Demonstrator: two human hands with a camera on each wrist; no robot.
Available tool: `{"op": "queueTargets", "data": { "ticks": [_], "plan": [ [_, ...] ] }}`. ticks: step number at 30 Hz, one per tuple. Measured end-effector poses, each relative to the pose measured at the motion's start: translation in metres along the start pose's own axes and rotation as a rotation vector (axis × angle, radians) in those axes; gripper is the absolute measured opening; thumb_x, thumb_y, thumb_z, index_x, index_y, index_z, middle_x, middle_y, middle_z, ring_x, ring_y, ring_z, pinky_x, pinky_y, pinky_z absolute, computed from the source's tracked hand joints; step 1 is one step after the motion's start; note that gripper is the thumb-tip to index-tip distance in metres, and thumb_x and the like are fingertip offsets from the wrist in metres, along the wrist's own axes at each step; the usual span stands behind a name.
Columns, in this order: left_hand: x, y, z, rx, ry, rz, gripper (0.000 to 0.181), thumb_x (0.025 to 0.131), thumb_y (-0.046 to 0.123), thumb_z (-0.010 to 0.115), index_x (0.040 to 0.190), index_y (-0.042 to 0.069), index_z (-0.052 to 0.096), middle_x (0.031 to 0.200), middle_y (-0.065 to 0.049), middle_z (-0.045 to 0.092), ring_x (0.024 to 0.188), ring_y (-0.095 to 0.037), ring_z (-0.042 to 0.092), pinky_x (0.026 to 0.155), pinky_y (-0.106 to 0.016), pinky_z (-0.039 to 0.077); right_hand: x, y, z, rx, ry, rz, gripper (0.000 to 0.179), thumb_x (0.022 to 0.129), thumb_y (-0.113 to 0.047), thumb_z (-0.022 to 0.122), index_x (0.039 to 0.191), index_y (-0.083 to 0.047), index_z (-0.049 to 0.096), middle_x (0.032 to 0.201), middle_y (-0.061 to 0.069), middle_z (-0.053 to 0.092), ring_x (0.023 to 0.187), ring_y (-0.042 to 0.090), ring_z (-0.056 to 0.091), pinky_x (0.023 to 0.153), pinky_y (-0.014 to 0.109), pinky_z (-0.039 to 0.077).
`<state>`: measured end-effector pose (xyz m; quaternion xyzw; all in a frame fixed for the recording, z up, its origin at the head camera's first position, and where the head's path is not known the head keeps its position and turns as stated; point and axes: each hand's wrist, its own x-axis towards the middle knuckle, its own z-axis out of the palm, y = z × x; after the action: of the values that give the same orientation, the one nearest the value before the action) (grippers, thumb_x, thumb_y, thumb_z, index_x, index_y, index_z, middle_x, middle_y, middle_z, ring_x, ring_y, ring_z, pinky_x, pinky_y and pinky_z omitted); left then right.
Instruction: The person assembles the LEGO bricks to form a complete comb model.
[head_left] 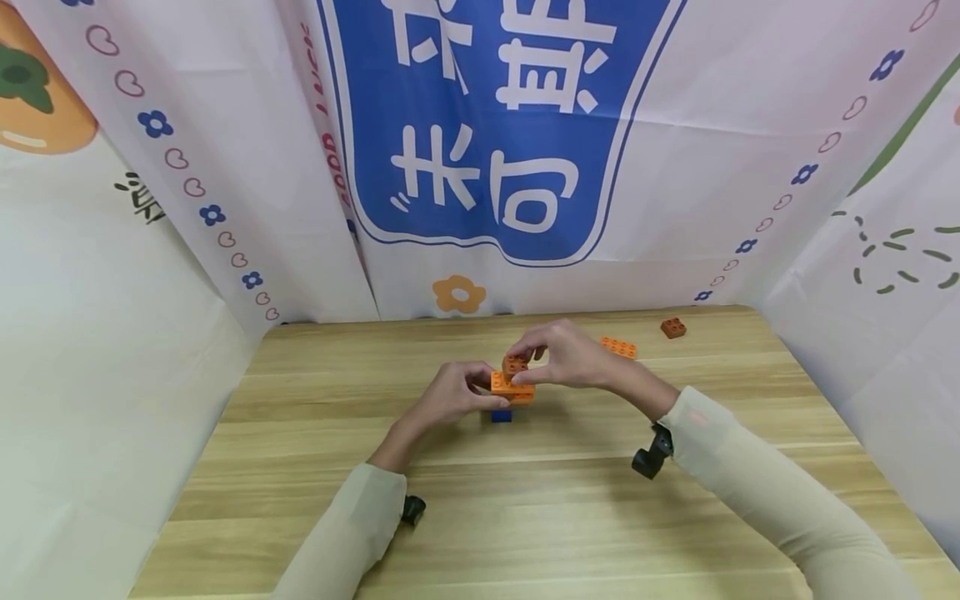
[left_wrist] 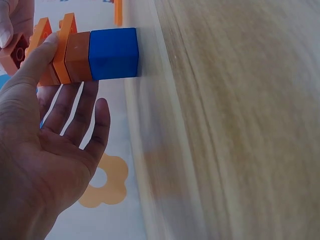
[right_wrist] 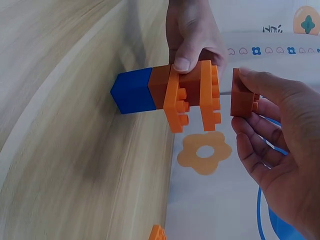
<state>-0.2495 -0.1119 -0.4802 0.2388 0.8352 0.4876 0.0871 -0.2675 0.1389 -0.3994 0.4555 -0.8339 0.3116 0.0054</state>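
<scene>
A stack of building bricks stands on the table, with a blue brick [right_wrist: 135, 91] at its base. Above that come a brown brick [left_wrist: 78, 57], an orange plate [right_wrist: 174, 102], another brown brick [right_wrist: 191, 83] and a second orange plate [right_wrist: 207, 95]. My left hand [head_left: 450, 392] grips the stack's upper part from the left, thumb on the near side and fingers behind. Between thumb and fingers, my right hand [head_left: 566, 357] pinches a loose brown brick [right_wrist: 241, 95] just above the top plate. A small gap separates them in the right wrist view.
Behind the right hand, an orange plate [head_left: 618, 347] lies on the wooden table [head_left: 525, 517]. Farther right, near the back edge, lies another brown brick [head_left: 673, 327]. A printed white cloth [head_left: 675, 208] hangs along the table's back and sides.
</scene>
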Motion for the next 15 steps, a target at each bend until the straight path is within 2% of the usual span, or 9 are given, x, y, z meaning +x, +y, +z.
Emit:
{"op": "queueTargets", "data": {
  "ticks": [8, 15],
  "plan": [
    [0.001, 0.0, 0.001, -0.001, 0.004, 0.012, 0.026, 0.086, 0.023, 0.091, 0.106, 0.011, 0.078, 0.097, 0.002, 0.079, 0.083, -0.013, 0.072, 0.075, -0.028, 0.061, 0.005, 0.0, 0.008, 0.002, 0.007, -0.03, 0.027, 0.088, -0.024, 0.089, 0.109, -0.009, 0.082, 0.099, -0.001, 0.078, 0.088, 0.01, 0.072, 0.079, 0.035, 0.063],
    [0.001, -0.002, 0.001, -0.016, 0.006, 0.005, 0.027, 0.085, 0.024, 0.092, 0.105, 0.012, 0.078, 0.096, 0.002, 0.079, 0.081, -0.014, 0.072, 0.072, -0.028, 0.059, 0.008, 0.001, 0.015, 0.009, 0.002, -0.026, 0.026, 0.088, -0.024, 0.09, 0.109, -0.01, 0.082, 0.099, -0.002, 0.078, 0.089, 0.009, 0.072, 0.079, 0.037, 0.063]
  ]
}}
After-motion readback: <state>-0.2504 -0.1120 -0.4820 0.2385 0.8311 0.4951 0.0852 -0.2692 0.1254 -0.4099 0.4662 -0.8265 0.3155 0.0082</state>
